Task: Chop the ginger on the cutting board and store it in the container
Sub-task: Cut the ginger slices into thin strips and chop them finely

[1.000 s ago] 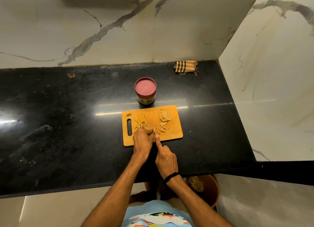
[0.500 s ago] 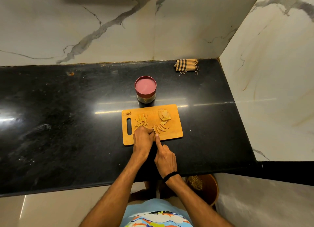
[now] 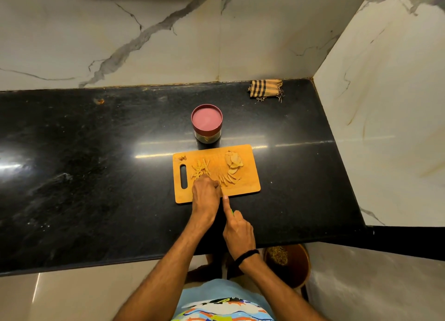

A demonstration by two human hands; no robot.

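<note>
One orange rectangular wooden cutting board (image 3: 248, 186) near front edge of black countertop (image 3: 96, 176). Two ginger heaps on it: yellow strips (image 3: 201, 169) toward left edge, pale slices (image 3: 233, 163) toward right. Left hand (image 3: 206, 193), fingers curled, pins slices; right hand (image 3: 238, 231) grips green-handled knife (image 3: 232, 212), forefinger straight. One maroon-lidded round container (image 3: 207, 121) beyond board's far edge.

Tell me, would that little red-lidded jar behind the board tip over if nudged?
The jar looks squat and stands upright, so it would probably slide rather than tip. The glossy counter likely lets it skid easily. Knocked onto its round side, it might roll.
</note>
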